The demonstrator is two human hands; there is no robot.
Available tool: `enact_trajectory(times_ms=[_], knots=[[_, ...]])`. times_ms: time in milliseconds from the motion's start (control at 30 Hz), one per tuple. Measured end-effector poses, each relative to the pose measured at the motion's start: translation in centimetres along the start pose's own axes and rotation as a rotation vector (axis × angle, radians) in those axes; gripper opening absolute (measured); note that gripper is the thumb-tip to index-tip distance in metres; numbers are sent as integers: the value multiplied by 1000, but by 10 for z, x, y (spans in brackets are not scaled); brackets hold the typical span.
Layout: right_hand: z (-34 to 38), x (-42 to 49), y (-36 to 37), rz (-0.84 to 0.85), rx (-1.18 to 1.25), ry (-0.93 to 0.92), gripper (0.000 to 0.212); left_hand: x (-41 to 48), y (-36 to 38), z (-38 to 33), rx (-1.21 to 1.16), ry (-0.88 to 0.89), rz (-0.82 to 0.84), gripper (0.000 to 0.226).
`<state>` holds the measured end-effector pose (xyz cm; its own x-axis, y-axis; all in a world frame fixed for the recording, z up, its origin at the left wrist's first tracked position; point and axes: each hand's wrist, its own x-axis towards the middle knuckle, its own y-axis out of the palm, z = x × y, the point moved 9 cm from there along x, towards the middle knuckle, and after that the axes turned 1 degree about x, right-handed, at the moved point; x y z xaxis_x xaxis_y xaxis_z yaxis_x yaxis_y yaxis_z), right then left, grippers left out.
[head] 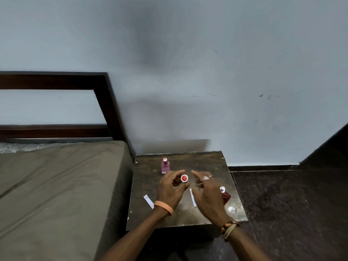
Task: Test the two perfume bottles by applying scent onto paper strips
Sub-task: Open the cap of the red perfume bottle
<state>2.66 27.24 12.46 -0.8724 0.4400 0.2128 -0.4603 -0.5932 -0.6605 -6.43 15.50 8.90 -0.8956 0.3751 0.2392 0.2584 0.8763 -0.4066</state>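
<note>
Left hand (170, 191) fingers tight around a red cap (184, 178), right hand (209, 196) fingers loose and apart, above the bench (207, 161).

Overall light: dim, cool and bluish, with no lamp in view.
Wall (244, 53): a broad dark smudge of shadow sits high above the small table (207, 162), fading softly outward.
Table shadow: a blocky grey shadow lies on the wall just behind the table's far edge.
Glare: a pale sheen covers the table's near part.
Sharpness: soft throughout. The right hand (209, 196) is smeared by motion blur. The left hand (169, 189) and the red cap (184, 178) it pinches are crisper.
Edges: wide-angle distortion slants the headboard (111, 110) left of the table.
</note>
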Motion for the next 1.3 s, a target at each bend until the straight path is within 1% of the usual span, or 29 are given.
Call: enact_trajectory(times_ms=[33, 67, 133, 167, 233, 333, 400, 500, 600, 733, 833, 900, 967, 1033, 1100, 1167, 1200, 1233, 1300], knots=[[10, 3, 21, 81, 65, 32, 41, 0, -12, 9, 8, -19, -22, 39], [20, 6, 38, 126, 116, 45, 42, 1, -24, 18, 22, -41, -43, 37], [32, 11, 70, 166, 212, 87, 48, 1, -45, 41, 59, -111, -70, 32], [34, 12, 87, 192, 253, 126, 48, 1, -56, 55, 76, -159, -74, 31], [37, 15, 120, 248, 279, 181, 44, 2, -73, 82, 119, -241, -66, 31], [39, 20, 163, 334, 272, 174, 38, 3, -90, 115, 201, -308, -62, 29], [37, 25, 187, 384, 263, 179, 40, 5, -96, 131, 250, -339, -65, 27], [31, 31, 211, 424, 293, 208, 46, 10, -98, 149, 277, -359, -63, 25], [22, 35, 228, 444, 315, 258, 46, 15, -97, 163, 297, -379, -46, 24], [15, 34, 244, 488, 279, 264, 46, 18, -90, 180, 354, -402, 20, 19], [9, 33, 251, 504, 277, 253, 46, 18, -85, 188, 393, -406, 76, 22], [8, 33, 252, 517, 267, 252, 45, 16, -84, 193, 386, -423, 83, 24], [4, 31, 252, 524, 247, 271, 43, 16, -83, 194, 393, -422, 94, 32], [-3, 29, 247, 519, 187, 299, 45, 14, -81, 195, 384, -432, 120, 52], [-15, 27, 234, 467, 128, 335, 53, 8, -83, 193, 361, -461, 138, 72], [-26, 27, 211, 370, 80, 360, 49, 2, -90, 184, 320, -440, 108, 85], [-31, 26, 198, 325, 54, 362, 45, -1, -95, 176, 307, -386, 73, 84], [-37, 25, 184, 283, 27, 359, 41, -4, -100, 165, 306, -311, 35, 77], [-51, 21, 158, 205, -19, 370, 35, -12, -103, 141, 328, -168, -22, 54]])
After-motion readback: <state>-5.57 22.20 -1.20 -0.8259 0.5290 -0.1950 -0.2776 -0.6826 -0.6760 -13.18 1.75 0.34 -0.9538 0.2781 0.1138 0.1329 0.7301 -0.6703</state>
